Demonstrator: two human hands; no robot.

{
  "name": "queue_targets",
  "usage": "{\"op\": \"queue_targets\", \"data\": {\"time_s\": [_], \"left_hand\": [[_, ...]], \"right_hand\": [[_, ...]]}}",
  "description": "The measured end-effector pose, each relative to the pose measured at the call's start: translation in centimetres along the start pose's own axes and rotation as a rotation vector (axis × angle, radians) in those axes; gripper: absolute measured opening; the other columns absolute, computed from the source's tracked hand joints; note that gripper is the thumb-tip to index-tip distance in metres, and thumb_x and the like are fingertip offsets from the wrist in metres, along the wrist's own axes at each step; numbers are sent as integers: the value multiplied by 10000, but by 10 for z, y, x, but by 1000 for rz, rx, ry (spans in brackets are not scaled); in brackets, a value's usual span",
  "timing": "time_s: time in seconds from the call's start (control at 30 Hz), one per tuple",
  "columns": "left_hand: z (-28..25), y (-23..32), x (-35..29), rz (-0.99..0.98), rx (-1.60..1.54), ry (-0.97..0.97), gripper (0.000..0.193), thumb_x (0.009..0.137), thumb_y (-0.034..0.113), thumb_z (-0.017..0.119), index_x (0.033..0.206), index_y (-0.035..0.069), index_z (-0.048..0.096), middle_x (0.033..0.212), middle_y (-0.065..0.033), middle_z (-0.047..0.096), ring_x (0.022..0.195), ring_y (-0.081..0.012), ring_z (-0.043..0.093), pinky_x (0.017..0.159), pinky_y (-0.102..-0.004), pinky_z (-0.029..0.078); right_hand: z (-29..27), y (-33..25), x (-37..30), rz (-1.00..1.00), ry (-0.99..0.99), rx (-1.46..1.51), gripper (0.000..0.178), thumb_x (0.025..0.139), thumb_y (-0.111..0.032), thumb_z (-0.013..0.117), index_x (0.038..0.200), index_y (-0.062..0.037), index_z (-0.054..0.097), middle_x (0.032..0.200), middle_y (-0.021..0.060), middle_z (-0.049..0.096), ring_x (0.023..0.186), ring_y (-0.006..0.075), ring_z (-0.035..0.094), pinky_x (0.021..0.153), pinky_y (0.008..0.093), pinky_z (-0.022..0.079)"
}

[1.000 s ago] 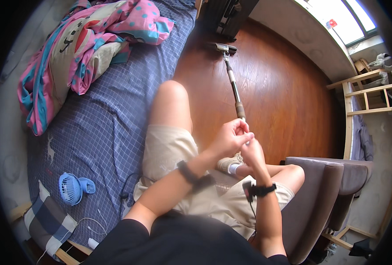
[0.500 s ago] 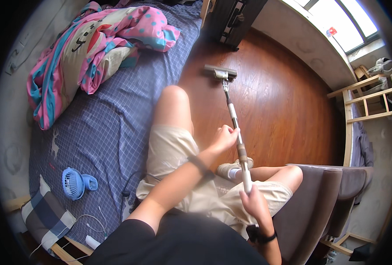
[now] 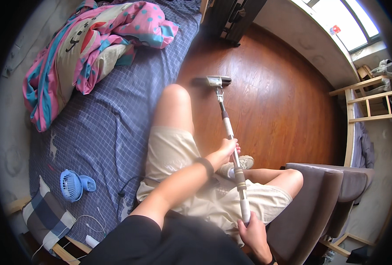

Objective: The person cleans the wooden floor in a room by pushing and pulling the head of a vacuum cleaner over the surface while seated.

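A long-handled sponge mop [image 3: 227,126] slants from near my lap out over the reddish-brown floor. Its wide, flat head [image 3: 214,81] rests on the boards beyond my left knee. My left hand [image 3: 229,148] is closed on the middle of the pole. Farther down, my right hand [image 3: 252,233] wraps the white grip at the handle's near end, low over my lap. My legs are spread on either side of the pole, and one beige shoe [image 3: 247,162] shows behind it.
At left lies a bed with a blue checked sheet [image 3: 112,106], a pink patterned blanket [image 3: 89,48], a small blue fan [image 3: 74,185] and a cushion [image 3: 47,216]. A dark cabinet [image 3: 231,20] stands beyond. Brown padded chair [image 3: 306,207] and wooden frame [image 3: 372,99] are at right.
The mop has been drawn toward me, its head coming nearer and slightly left. My right hand has dropped closer to my body, and my left hand has moved down and nearer too.
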State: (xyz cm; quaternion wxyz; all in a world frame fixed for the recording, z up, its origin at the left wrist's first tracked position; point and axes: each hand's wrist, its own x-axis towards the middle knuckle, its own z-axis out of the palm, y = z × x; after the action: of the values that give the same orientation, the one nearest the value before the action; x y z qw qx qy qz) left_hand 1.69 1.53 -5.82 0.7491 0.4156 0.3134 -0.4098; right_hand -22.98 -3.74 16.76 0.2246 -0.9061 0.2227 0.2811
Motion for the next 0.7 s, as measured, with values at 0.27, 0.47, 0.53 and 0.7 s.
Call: {"op": "queue_targets", "data": {"time_s": [0.27,0.47,0.53,0.7], "left_hand": [[3,24,-22,225,234,31,316,1000,319,466,1051,9,501,963,-127,656,803,-196,641,730,-370,547],[-10,43,-3,311,127,-146,399,1005,391,462,1012,6,564,945,-135,681,831,-193,661,756,-332,532],[-16,42,7,396,141,-178,400,1007,384,458,1009,2,573,925,-129,681,815,-189,658,749,-330,531],[-14,46,4,276,125,-100,410,989,394,496,1030,-8,568,887,-110,662,747,-174,643,702,-319,531]], "right_hand": [[13,-46,135,-117,174,-37,328,854,-249,643,982,34,540,794,281,651,779,463,637,702,523,505],[-7,-94,235,-138,197,15,336,849,-273,603,954,46,601,889,282,669,883,430,655,792,493,512],[-8,-102,254,-137,201,52,347,854,-278,599,969,49,602,915,283,670,907,422,655,806,485,513],[14,-83,219,-106,173,-35,363,868,-280,623,1030,40,563,909,279,669,890,438,653,790,508,518]]}}
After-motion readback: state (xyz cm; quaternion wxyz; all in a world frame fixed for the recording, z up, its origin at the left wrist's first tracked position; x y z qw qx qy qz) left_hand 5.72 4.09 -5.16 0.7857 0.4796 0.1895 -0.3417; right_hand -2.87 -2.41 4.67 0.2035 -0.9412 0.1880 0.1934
